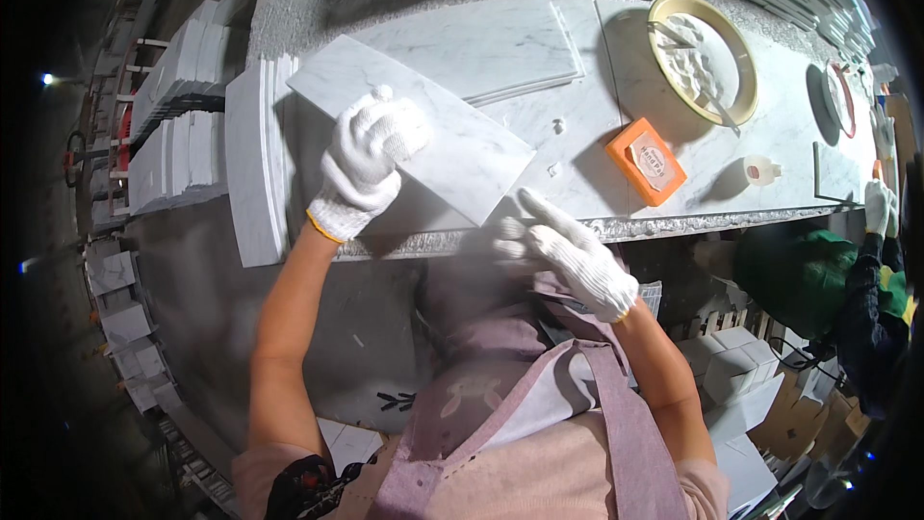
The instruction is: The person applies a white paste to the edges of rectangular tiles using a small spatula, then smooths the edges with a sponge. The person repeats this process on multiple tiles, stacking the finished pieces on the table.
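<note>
A white marble tile (460, 156) with faint grey veins lies aslant over the front of the worktable. My left hand (373, 140), in a white knitted glove, is closed on the tile's near long edge, its curled fingers over the face. My right hand (568, 255), gloved likewise, is open just off the tile's right-hand corner, with nothing visible in it. Its index finger points toward that corner, and the other fingers are slightly bent. Behind the tile, a larger stack of marble slabs (462, 39) rests on the table.
An orange hand pad (647, 162) lies right of the tile, near a small translucent bottle (760, 170). A yellow-rimmed bowl (746, 48) holds white paste and spatulas. Upright tiles (252, 164) lean at the table's left end. A green-capped co-worker (804, 265) is at far right.
</note>
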### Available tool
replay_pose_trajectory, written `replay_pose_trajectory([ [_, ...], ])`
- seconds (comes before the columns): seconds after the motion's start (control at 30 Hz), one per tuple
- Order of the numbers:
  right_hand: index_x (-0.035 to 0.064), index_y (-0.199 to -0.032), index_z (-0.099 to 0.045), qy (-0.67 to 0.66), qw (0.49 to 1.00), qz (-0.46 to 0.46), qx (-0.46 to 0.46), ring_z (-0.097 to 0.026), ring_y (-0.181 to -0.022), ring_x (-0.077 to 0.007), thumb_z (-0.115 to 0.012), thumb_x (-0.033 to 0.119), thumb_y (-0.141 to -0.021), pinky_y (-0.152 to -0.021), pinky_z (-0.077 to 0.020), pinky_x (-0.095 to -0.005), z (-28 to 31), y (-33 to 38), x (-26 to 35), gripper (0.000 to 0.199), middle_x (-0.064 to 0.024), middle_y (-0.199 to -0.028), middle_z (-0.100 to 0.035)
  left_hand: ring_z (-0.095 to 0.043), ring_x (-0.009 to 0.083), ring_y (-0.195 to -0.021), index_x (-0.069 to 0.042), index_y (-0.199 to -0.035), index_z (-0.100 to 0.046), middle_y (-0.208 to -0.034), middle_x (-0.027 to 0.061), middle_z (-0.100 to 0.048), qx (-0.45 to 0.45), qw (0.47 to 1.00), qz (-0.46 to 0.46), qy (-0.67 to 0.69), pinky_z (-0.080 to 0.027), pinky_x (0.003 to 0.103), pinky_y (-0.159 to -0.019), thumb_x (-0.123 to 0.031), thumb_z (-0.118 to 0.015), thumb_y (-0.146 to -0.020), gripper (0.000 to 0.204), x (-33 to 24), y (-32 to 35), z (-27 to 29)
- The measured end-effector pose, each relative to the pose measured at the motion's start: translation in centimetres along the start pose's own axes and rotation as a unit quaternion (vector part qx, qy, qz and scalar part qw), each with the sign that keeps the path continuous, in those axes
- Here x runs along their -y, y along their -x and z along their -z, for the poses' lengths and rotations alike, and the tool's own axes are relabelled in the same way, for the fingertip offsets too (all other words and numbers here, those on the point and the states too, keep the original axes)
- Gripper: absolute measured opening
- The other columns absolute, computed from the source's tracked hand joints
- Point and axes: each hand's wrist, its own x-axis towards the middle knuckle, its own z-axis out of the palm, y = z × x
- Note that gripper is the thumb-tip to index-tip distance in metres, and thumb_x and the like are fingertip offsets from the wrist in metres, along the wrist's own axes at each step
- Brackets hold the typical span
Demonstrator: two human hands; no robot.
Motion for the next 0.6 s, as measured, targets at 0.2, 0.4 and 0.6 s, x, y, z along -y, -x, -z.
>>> replay_pose_trajectory([
  [0.2,0.0016,-0.136,-0.058,-0.054,0.997,-0.005,0.052,-0.066,-0.113,-0.0218,-0.062,0.026,-0.109,-0.101,-0.0539,-0.0372,-0.3,-5.5,-2.7,0.037,-0.012,-0.117,-0.069,-0.069,0.0265,-0.109,-0.014,-0.116,-0.067,-0.116,0.0051,-0.07,-0.088,0.995,-0.033,-0.024,-0.057,0.044,-0.101,0.003,-0.066,-0.092,0.03,0.1,2.5,-3.7],
  [0.4,0.005,-0.121,-0.065,-0.012,0.998,0.001,0.055,-0.063,-0.121,-0.0283,-0.068,0.039,-0.105,-0.111,-0.0495,-0.0516,0.7,-7.4,-3.7,0.038,-0.0115,-0.125,-0.066,-0.065,0.0245,-0.119,-0.016,-0.119,-0.069,-0.124,0.0029,-0.067,-0.072,0.997,-0.004,-0.035,-0.054,0.044,-0.107,0.005,-0.068,-0.086,0.039,-1.0,2.3,-3.5],
  [0.6,0.0018,-0.121,-0.066,-0.174,0.983,-0.038,0.033,-0.067,-0.103,-0.0264,-0.063,0.032,-0.108,-0.1,-0.0559,-0.0458,-0.7,-6.7,-3.1,0.033,-0.0124,-0.119,-0.067,-0.06,0.0243,-0.129,-0.021,-0.129,-0.068,-0.133,0.002,-0.064,-0.024,0.993,0.041,-0.108,-0.05,0.046,-0.113,-0.004,-0.067,-0.082,0.05,-2.4,2.5,-2.4],
])
